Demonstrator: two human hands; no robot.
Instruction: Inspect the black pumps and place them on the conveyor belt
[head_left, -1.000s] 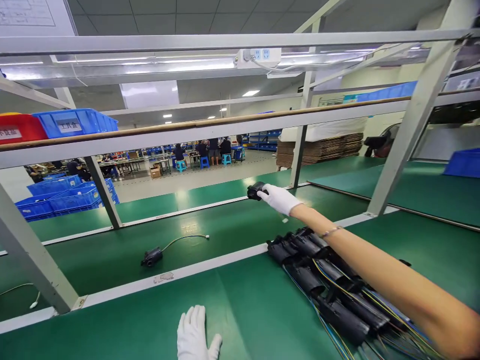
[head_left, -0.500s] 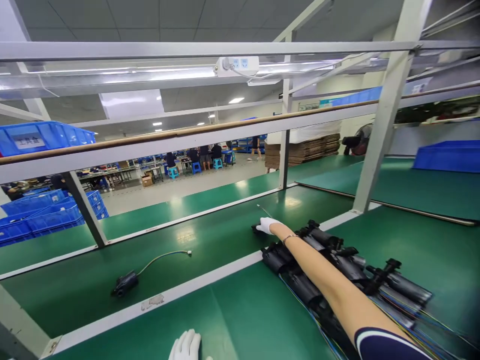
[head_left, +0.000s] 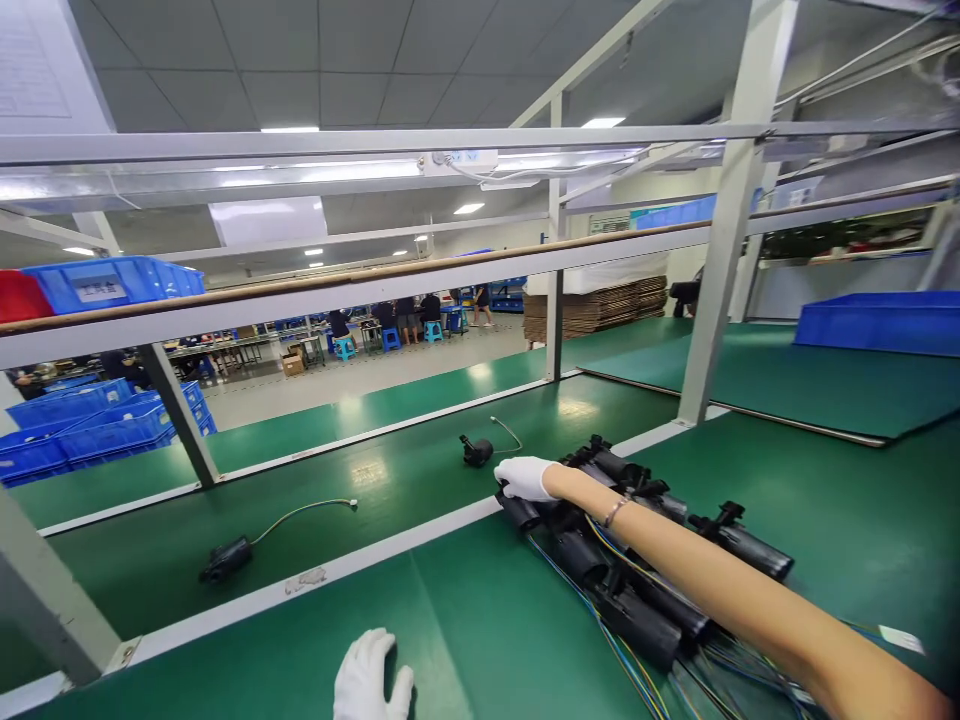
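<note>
The right hand (head_left: 525, 478), in a white glove, lies on the far end of a heap of black cylindrical parts with coloured wire leads (head_left: 637, 600). Its fingers (head_left: 510, 482) curl down over the foremost part, but I cannot tell whether they close on it. The heap lies on the green worktop (head_left: 487, 640), running back from those fingers under the forearm.

Just beyond the fingers, one like part with its lead (head_left: 475, 452) lies on the conveyor belt (head_left: 337, 530). Another (head_left: 225, 560) lies well to their left. The left hand (head_left: 367, 680) rests flat on the worktop, fingers loosely spread and holding nothing.

To take one part cleanly, I would grip its body rather than its lead and lift it straight, so the tangled wires do not drag its neighbours.

The blue bin (head_left: 112, 283) carries a white label, and a small white tag (head_left: 896, 638) hangs on a wire. Neither can be read.
</note>
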